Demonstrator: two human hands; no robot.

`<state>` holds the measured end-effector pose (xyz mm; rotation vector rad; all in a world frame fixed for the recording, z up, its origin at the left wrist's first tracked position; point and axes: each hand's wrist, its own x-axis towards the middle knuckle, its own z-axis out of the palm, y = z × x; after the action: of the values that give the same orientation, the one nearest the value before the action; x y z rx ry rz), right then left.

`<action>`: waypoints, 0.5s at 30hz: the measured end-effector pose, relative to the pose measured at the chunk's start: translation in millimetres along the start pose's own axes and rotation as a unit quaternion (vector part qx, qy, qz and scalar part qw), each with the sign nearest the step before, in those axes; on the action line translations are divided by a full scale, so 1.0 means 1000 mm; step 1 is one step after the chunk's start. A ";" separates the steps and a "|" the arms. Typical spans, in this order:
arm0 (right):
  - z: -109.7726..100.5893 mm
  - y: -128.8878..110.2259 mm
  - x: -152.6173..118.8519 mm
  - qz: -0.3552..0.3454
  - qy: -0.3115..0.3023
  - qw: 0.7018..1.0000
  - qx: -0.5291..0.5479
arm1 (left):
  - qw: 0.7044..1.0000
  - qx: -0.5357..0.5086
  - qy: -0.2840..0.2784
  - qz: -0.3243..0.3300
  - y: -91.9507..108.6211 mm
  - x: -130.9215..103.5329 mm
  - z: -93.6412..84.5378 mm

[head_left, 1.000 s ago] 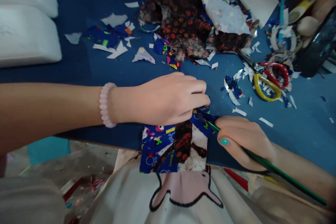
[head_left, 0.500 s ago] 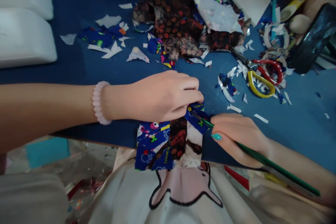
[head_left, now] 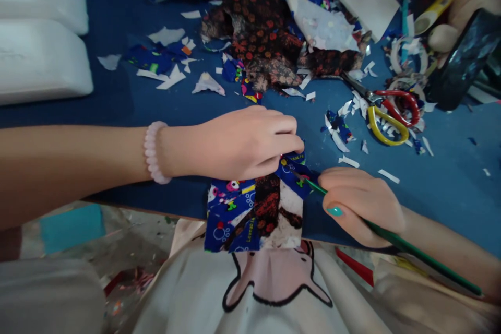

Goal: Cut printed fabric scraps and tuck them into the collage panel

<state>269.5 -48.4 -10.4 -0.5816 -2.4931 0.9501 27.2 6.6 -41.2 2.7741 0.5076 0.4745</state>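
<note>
A flat patchwork panel [head_left: 235, 219] of blue printed, dark floral and white fabric pieces hangs over the table's near edge. My left hand [head_left: 254, 141] rests on its upper part, fingers curled and pressed on a blue printed fabric strip [head_left: 299, 180]; the fingertips are partly hidden. In my right hand [head_left: 358, 201] is a slim green paintbrush [head_left: 415, 253], held between closed fingers. Its tip lies at the blue strip, right of my left fingers.
Scissors [head_left: 387, 107] with red and yellow handles lie right of centre among scraps. Dark floral cloth [head_left: 266, 36] is heaped behind my left hand. White blocks [head_left: 43, 62] stand at the left, and a dark phone [head_left: 464, 62] is at the right.
The brush tip and my right hand have shifted slightly right, away from my left fingers. My left hand stays on the panel. The whole view has moved a little.
</note>
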 end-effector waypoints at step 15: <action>-0.002 0.004 0.001 0.028 0.002 1.000 -0.008 | 1.000 -0.002 -0.001 -0.006 0.000 0.000 0.001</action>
<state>271.0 -44.1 -11.9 -0.6598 -2.4954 0.9495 27.8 6.4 -41.8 2.7671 0.5215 0.4684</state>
